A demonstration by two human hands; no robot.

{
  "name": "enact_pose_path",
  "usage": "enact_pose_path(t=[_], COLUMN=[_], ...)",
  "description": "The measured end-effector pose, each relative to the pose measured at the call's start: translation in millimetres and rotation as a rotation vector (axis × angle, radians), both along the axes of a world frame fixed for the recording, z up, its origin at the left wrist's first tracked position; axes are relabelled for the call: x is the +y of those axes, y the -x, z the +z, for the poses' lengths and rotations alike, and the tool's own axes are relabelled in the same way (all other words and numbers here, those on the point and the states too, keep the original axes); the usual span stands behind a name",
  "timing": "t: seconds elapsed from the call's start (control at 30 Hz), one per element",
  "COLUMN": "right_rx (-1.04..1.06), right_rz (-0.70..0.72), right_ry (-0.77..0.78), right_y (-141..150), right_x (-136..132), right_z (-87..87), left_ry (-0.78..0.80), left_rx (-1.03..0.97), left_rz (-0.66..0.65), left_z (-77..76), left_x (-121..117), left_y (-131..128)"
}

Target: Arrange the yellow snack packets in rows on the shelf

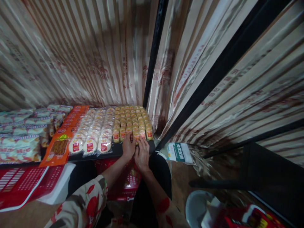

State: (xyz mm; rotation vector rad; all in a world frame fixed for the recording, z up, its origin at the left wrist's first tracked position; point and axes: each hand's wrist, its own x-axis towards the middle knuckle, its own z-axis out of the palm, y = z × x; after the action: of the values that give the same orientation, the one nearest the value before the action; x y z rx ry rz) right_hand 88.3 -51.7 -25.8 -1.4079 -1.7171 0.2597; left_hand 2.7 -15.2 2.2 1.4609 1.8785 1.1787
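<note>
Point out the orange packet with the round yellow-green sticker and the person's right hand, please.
Orange packet with yellow-green sticker (58, 147): head view, brown contents.
Right hand (142, 155): head view, back of the hand.

Two hands (142, 155), three white-cake columns (90, 145), six yellow-pack columns (116, 134) (roughly).

Dim, uneven light leaves pale sheen on the pleated sheeting (106, 63), with edges stretched and blurred.

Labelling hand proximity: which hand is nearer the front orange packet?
Left. The left hand is right of the orange packet, past the round white packs; the right hand is farther right.
</note>
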Motion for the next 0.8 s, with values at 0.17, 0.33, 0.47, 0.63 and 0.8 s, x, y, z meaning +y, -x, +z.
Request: enact_pose_path(t=[0.17, 0.33, 0.47, 0.63, 0.8], right_rx=[-0.002, -0.003, -0.033, -0.092, -0.22], right_rz=[0.01, -0.027, -0.019, -0.035, -0.052], right_ry=[-0.004, -0.052, -0.066, -0.121, -0.083], right_y=[-3, -4, -6, -7, 7], right_x=[3, 8, 8, 15, 58], right_z=[-0.4, -3.3, -7.4, 2.7, 43.9], left_ry=[-0.085, -0.172, -0.184, -0.29, -0.337], left_rx=[0.061, 0.14, 0.155, 0.284, 0.466], left_rz=[0.025, 0.006, -0.036, 0.006, -0.008], left_z=[-6.2, -19.0, -23.4, -7.1, 30.9], left_x=[-3, -7, -10, -8, 31], left_y=[-2, -3, -4, 6, 33])
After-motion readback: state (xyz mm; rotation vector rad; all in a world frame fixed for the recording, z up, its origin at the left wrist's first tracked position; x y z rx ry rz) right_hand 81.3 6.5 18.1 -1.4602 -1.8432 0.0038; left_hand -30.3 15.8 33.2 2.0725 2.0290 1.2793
